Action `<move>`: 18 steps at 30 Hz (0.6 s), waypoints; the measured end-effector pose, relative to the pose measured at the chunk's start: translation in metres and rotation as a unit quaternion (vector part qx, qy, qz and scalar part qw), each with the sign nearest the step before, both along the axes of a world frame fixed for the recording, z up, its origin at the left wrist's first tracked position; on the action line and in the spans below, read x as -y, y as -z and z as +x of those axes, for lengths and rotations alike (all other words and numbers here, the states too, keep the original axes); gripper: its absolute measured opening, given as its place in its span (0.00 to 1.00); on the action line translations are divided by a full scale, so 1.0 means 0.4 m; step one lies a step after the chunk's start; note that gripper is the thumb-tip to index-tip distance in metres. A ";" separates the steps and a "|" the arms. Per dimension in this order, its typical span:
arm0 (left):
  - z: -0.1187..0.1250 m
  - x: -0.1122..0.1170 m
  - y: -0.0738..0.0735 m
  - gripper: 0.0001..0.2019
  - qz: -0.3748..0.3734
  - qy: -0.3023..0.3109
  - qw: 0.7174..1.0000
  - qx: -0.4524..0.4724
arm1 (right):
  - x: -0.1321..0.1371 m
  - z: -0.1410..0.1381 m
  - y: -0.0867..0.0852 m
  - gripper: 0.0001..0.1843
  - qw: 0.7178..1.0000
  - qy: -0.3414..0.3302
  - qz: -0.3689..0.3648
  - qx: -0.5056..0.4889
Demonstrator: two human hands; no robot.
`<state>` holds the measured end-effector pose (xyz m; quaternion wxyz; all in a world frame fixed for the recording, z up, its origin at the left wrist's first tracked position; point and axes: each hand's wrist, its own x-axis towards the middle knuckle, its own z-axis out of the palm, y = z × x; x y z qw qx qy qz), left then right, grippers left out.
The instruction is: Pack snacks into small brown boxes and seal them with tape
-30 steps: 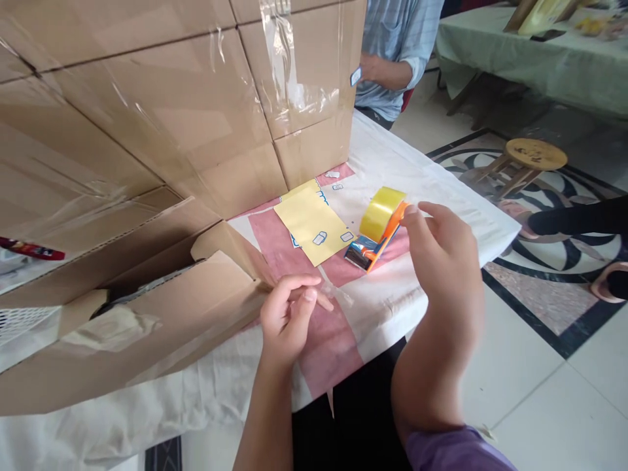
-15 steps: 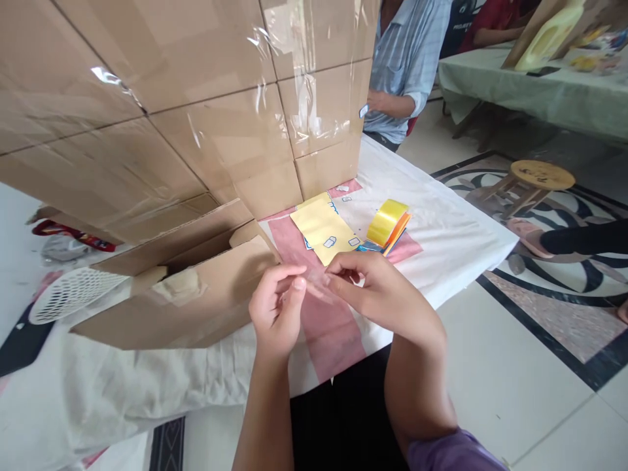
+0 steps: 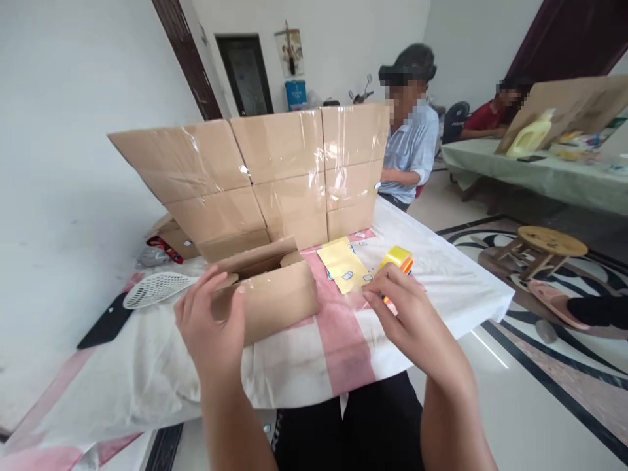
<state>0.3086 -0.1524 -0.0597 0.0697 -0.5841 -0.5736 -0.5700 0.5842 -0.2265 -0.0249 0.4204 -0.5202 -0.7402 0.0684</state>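
Note:
My left hand [image 3: 210,320] is at the left end of an open cardboard box [image 3: 282,297], thumb and fingers curved apart in front of the cardboard. Whether its fingertips touch the box is unclear. Farther right, my right hand [image 3: 412,314] has thumb and index finger pinched together. A faint see-through strip, apparently clear tape [image 3: 356,298], runs from that pinch, blurred against the cloth. Beyond it lies a yellow sheet [image 3: 343,263] with small blue-edged stickers on it. A yellow tape roll [image 3: 396,256] stands just behind my right hand, partly covered by it.
A tall taped cardboard panel [image 3: 289,190] stands behind the box. A white perforated fly swatter [image 3: 159,290] and a black flat object [image 3: 105,324] lie left on the tablecloth [image 3: 289,373]. A person in a blue shirt [image 3: 409,147] sits beyond; a wooden stool [image 3: 552,241] stands right.
My hands have moved apart: the left went left to the box, the right went right, still pinching. The view has tilted up, showing the room and the other people.

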 end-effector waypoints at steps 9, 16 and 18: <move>-0.078 -0.156 -0.021 0.25 -0.238 0.082 0.936 -0.246 | -0.002 -0.022 -0.202 0.08 0.949 -0.267 -0.116 0.124; -0.066 -0.094 0.046 0.20 -0.217 0.096 0.944 -0.227 | -0.264 -0.186 -0.200 0.18 0.858 -0.435 -0.191 -0.196; -0.065 -0.088 0.062 0.19 -0.215 0.096 0.945 -0.228 | -0.345 -0.254 -0.148 0.11 0.917 -0.287 -0.261 -0.088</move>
